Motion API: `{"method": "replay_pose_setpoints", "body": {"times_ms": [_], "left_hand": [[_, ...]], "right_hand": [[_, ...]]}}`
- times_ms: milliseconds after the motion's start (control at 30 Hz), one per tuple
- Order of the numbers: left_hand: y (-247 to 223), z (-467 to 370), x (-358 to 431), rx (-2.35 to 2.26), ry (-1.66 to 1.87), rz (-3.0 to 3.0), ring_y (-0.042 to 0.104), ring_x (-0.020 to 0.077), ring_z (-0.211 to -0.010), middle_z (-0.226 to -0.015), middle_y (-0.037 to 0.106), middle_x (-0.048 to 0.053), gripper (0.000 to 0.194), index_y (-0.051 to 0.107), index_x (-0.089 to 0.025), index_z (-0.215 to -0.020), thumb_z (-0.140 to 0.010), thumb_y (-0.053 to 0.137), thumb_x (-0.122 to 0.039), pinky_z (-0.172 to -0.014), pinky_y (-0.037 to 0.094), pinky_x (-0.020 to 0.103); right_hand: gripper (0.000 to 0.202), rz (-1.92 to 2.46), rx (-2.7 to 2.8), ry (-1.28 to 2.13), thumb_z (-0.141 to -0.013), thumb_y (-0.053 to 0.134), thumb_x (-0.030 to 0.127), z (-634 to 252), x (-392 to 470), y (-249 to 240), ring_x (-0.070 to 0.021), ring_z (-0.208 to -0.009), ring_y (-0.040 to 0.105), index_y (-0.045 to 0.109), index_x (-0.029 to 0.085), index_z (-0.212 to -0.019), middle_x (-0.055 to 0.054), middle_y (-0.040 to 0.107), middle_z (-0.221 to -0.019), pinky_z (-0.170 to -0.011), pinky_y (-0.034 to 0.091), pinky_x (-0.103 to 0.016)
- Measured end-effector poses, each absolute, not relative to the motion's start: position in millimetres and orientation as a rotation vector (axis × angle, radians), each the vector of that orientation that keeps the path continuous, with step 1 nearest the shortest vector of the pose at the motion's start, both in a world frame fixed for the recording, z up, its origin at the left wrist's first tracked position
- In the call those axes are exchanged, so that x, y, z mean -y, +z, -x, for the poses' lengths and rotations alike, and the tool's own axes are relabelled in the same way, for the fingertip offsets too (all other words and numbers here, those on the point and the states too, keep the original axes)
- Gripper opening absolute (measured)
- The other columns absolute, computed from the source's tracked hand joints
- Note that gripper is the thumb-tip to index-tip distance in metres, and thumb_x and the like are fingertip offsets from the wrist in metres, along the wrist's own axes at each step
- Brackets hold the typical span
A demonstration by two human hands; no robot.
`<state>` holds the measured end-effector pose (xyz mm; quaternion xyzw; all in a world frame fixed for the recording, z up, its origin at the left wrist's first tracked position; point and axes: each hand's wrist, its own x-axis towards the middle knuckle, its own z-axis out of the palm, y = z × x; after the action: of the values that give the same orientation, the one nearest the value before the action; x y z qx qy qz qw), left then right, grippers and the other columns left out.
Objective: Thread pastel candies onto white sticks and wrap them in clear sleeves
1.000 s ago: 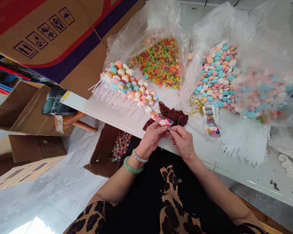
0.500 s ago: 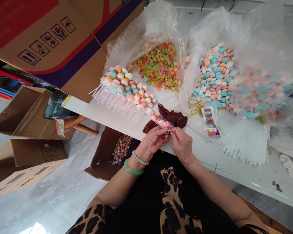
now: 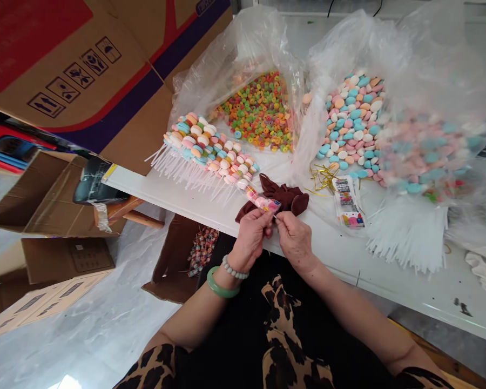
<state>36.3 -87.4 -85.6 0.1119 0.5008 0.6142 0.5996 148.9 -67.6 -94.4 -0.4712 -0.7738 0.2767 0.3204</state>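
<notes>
1. Wrapped candy stick (image 3: 261,201), one: held slantwise above the front of the white table (image 3: 336,254), its far end close to the heap of candy sticks (image 3: 210,148); brown cloth (image 3: 294,202) seen behind it, contact not determinable.
2. Left hand (image 3: 249,235): printed film and candy gripped near the lower end by thumb and fingers.
3. Right hand (image 3: 295,235): fingertips pinched at that same end; whether stick, film or tie is caught cannot be told.
4. Handling, as judged: candy best steadied lightly by the left hand, film gathered snugly at the stick, crushing avoided.
5. Gold ties (image 3: 324,177) and printed wrappers (image 3: 347,202): placed rightward, within easy reach.
6. Edges: both hands are carried at the table's front edge; beneath it, to the left, an open box (image 3: 168,265) of candies is stored.
7. Room: elbow movement is best kept toward the body; forward reach is bounded by candy bags (image 3: 263,113), leftward reach by a large carton (image 3: 137,124).
</notes>
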Motion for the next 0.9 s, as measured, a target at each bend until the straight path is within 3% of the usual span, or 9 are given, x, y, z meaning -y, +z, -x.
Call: {"method": "replay_pose_setpoints", "body": {"times_ms": [133, 233, 300, 500, 633, 800, 900], "left_hand": [[-77.6, -39.1, 91.8, -1.119, 1.332, -0.295, 0.042, 0.0059, -0.046, -0.052, 0.050, -0.004, 0.027, 0.063, -0.014, -0.068, -0.061, 0.082, -0.032, -0.047, 0.032, 0.021], [-69.2, -32.5, 92.1, -1.168, 1.290, -0.340, 0.053, 0.0077, -0.056, -0.069, 0.063, 0.000, 0.032, 0.069, -0.014, -0.082, -0.059, 0.085, -0.029, -0.055, 0.040, 0.022], [-65.4, -28.1, 90.9, -1.174, 1.278, -0.314, 0.058, 0.0099, -0.061, -0.078, 0.066, 0.002, 0.037, 0.069, -0.015, -0.089, -0.062, 0.084, -0.035, -0.058, 0.043, 0.024], [-70.1, -32.3, 90.3, -1.271, 1.507, -0.296, 0.041, 0.0060, -0.049, -0.051, 0.050, -0.004, 0.032, 0.062, -0.014, -0.065, -0.067, 0.080, -0.040, -0.052, 0.034, 0.022], [-72.7, -39.0, 92.9, -1.291, 1.487, -0.430, 0.043, 0.0073, -0.053, -0.054, 0.051, -0.002, 0.034, 0.061, -0.014, -0.064, -0.073, 0.076, -0.044, -0.054, 0.034, 0.023], [-67.3, -35.0, 91.9, -1.118, 1.316, -0.395, 0.041, 0.0063, -0.050, -0.057, 0.049, -0.004, 0.037, 0.060, -0.014, -0.067, -0.067, 0.081, -0.045, -0.051, 0.032, 0.022], [-64.2, -30.0, 92.0, -1.115, 1.300, -0.282, 0.047, 0.0067, -0.053, -0.066, 0.058, -0.002, 0.036, 0.064, -0.014, -0.075, -0.062, 0.085, -0.040, -0.052, 0.035, 0.022]], "right_hand": [[0.021, 1.262, 1.972, 0.759, -0.094, 0.045, 0.026, -153.9, 62.4, -91.4, -0.0147, -0.063, 0.059, 0.062, 0.022, -0.082, -0.001, 0.065, -0.071, -0.063, 0.042, -0.024], [0.022, 1.237, 1.970, 0.699, -0.095, 0.043, 0.027, -155.8, 64.1, -88.9, -0.0153, -0.065, 0.059, 0.062, 0.022, -0.084, -0.002, 0.066, -0.073, -0.063, 0.042, -0.025], [0.024, 1.210, 1.994, 0.641, -0.096, 0.042, 0.026, -155.5, 67.3, -88.2, -0.0156, -0.066, 0.060, 0.063, 0.021, -0.086, -0.003, 0.068, -0.075, -0.063, 0.042, -0.026], [0.027, 1.089, 2.124, 0.472, -0.097, 0.040, 0.022, -151.6, 77.4, -89.7, -0.0162, -0.067, 0.062, 0.065, 0.020, -0.087, -0.005, 0.070, -0.076, -0.064, 0.042, -0.026], [0.027, 1.092, 2.082, 0.431, -0.097, 0.039, 0.020, -152.8, 75.9, -90.8, -0.0166, -0.069, 0.064, 0.066, 0.019, -0.093, -0.006, 0.071, -0.079, -0.065, 0.045, -0.027], [0.029, 1.072, 2.079, 0.510, -0.097, 0.038, 0.022, -155.7, 73.2, -87.2, -0.0171, -0.070, 0.065, 0.067, 0.020, -0.094, -0.007, 0.071, -0.079, -0.068, 0.047, -0.028], [0.030, 1.006, 2.110, 0.520, -0.097, 0.037, 0.022, -155.9, 75.5, -84.9, -0.0176, -0.072, 0.065, 0.066, 0.019, -0.094, -0.008, 0.072, -0.080, -0.068, 0.048, -0.028]]}}
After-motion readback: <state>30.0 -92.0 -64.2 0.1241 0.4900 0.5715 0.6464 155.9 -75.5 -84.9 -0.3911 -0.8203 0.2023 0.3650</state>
